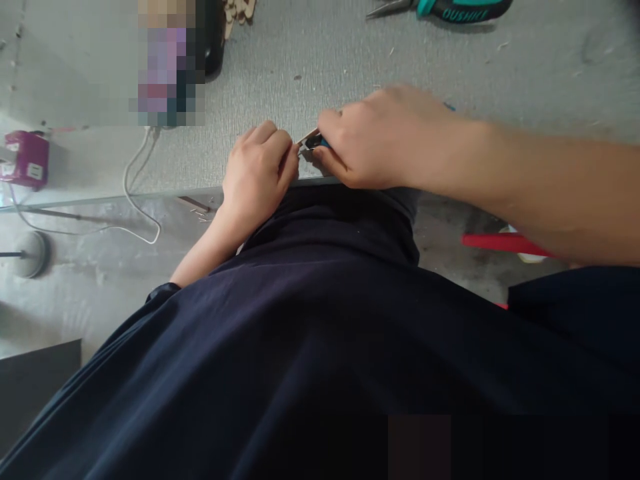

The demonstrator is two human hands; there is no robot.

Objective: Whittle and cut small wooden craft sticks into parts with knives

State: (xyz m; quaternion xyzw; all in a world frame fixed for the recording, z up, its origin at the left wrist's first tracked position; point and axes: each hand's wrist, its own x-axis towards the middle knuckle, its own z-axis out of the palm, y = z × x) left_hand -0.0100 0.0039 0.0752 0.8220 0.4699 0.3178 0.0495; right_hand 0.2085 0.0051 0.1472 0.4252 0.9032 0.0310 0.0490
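Observation:
Near the table's front edge, my right hand (380, 143) is closed around blue-handled pliers (314, 141), with only the dark metal head and a bit of blue showing past the fingers. A thin, light wooden-looking strip (308, 137) spans the narrow gap between my hands, beside the pliers' head. My left hand (257, 163) is closed, its thumb and fingers pinched at the strip's left end; the exact grip is hidden. The pliers' tip comes close to my left fingertips, and I cannot tell whether they touch.
Teal-and-black long-nose pliers (450, 9) lie at the back. Several small wooden pieces (239, 12) sit beside a black object (214, 40) at back left. A white cable (129, 170) hangs over the table edge (200, 189). A purple box (31, 159) stands far left.

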